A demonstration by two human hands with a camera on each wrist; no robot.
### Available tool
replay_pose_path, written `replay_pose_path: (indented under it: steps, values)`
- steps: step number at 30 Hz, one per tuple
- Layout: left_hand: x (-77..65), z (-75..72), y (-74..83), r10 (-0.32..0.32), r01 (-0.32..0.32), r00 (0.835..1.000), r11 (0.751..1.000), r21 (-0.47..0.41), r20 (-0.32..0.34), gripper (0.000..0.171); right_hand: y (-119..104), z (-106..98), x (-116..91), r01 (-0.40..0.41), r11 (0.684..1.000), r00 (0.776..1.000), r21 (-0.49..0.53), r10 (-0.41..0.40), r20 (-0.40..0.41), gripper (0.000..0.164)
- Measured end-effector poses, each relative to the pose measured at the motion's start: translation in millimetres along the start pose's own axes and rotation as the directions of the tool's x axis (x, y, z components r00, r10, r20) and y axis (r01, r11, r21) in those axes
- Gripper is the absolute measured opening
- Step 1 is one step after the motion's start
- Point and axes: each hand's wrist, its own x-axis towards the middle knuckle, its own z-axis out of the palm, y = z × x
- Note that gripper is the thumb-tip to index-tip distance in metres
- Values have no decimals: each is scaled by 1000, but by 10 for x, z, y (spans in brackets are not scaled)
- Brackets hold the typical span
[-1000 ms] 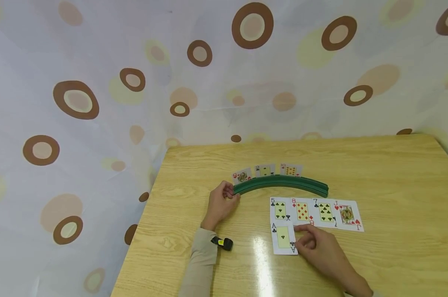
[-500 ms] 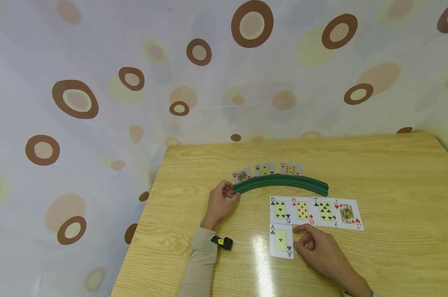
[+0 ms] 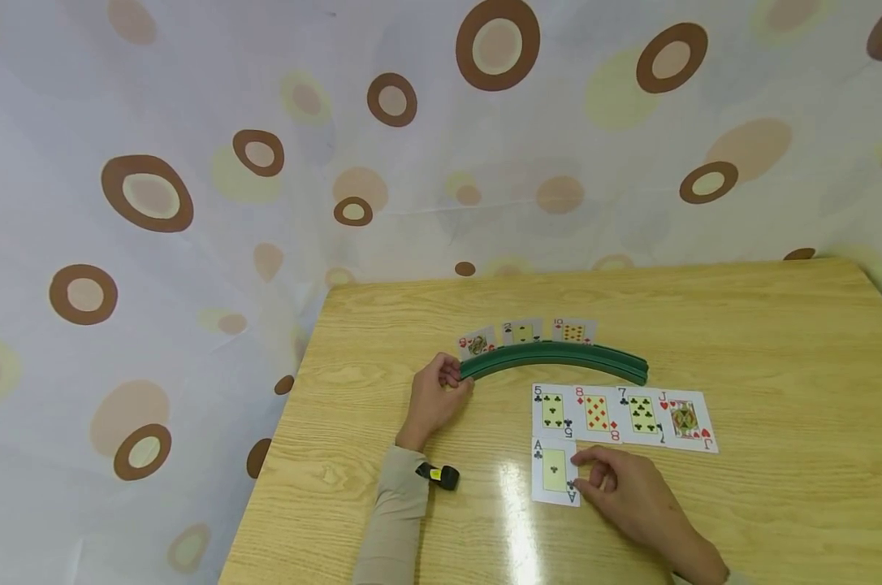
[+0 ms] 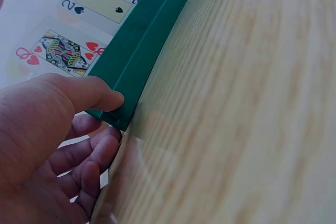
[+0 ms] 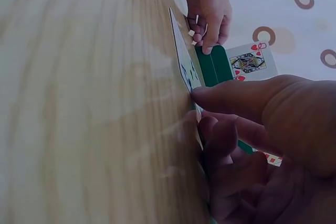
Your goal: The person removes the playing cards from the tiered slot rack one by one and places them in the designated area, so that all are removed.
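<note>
In the head view, my left hand (image 3: 432,400) holds the left end of a curved green card holder (image 3: 552,353); its thumb lies on top in the left wrist view. Standing in the holder are the queen of hearts (image 3: 477,344), two of spades (image 3: 523,331) and a red ten (image 3: 574,332). The ace of clubs (image 3: 554,470) lies face up on the table below the five of clubs (image 3: 552,410). My right hand (image 3: 629,496) touches the ace's right edge with thumb and forefinger tips set apart; the other fingers are bent.
Beside the five, the eight of diamonds (image 3: 597,413), seven of clubs (image 3: 642,414) and jack of hearts (image 3: 684,418) form a row. The wooden table (image 3: 792,357) meets a patterned sheet (image 3: 426,162) at the back and left. A black wristband (image 3: 441,474) circles my left sleeve.
The ace has shifted slightly left and off the five's lower edge. My right fingertips came away from it half a second ago and now touch its edge again. The left hand stays put.
</note>
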Motion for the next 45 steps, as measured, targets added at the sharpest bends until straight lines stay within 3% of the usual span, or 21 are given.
replay_pose_path:
  steps: [14,18,27,39,45]
  values:
    - [5,10,-15,10,-10,1000,1000,6,-7,22,-29,-60,26,14,1000,999,26,-13,-47,21]
    - [-2,10,-3,7,-7,1000,1000,-3,-3,22,-62,-136,89,41,999,993,21,-38,-112,18]
    - [-1,19,-5,8,-8,1000,1000,-4,1,22,-93,-305,362,142,989,924,-35,-145,-355,11]
    - [-26,14,-26,4,-4,1000,1000,0,-3,23,-7,-391,790,230,970,886,82,-174,-430,7]
    - [-3,2,-12,12,-12,1000,1000,-4,1,23,62,-456,969,216,970,867,107,-141,-477,9]
